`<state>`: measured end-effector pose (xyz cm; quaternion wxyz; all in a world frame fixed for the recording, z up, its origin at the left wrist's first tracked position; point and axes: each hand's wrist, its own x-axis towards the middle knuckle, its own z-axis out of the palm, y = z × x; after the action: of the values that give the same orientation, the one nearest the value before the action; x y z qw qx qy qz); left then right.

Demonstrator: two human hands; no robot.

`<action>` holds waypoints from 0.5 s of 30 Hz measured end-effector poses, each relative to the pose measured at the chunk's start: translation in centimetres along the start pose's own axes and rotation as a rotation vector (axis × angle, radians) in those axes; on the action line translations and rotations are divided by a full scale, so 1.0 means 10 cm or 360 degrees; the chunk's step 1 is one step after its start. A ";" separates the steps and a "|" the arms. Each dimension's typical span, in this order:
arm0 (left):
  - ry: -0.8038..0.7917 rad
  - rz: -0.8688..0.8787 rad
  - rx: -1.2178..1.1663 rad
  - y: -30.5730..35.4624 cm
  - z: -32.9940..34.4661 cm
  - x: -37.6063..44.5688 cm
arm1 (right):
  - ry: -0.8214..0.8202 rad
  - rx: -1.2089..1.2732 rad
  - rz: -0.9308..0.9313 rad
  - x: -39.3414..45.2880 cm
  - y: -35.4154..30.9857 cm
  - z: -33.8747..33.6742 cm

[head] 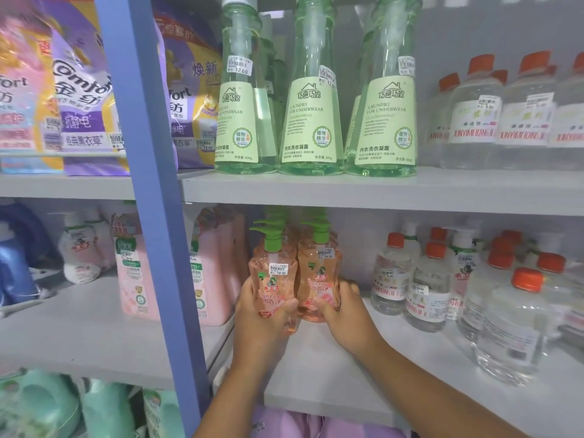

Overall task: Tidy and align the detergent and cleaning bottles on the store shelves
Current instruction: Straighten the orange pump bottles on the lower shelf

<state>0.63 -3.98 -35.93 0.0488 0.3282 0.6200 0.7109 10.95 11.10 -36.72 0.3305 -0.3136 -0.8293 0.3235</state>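
Two orange pump bottles with green pump heads stand side by side on the middle shelf. My left hand grips the lower half of the left orange bottle. My right hand wraps the base of the right orange bottle. More orange bottles stand in rows behind them, partly hidden. On the shelf above, three tall green underwear-laundry bottles stand in a row at the front edge.
A blue upright post divides the shelving just left of my hands. Pink jugs stand left of the orange bottles. Clear bottles with orange caps crowd the right side. Comfort softener bags fill the upper left.
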 end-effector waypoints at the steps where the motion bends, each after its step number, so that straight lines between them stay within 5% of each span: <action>1: 0.0004 -0.0015 -0.0005 0.02 0.00 -0.01 | -0.0008 0.0007 0.0002 0.00 0.00 0.00; 9: 0.0080 0.0018 0.0066 0.23 0.00 -0.14 | 0.0042 0.0430 -0.0008 0.02 0.08 -0.05; 15: 0.0055 0.0013 0.0017 0.27 0.06 -0.21 | -0.0013 0.0358 0.0042 0.06 0.14 -0.01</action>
<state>3.48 -5.11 -34.26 0.0335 0.3186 0.6232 0.7135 11.14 12.37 -37.46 0.3560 -0.2840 -0.7849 0.4202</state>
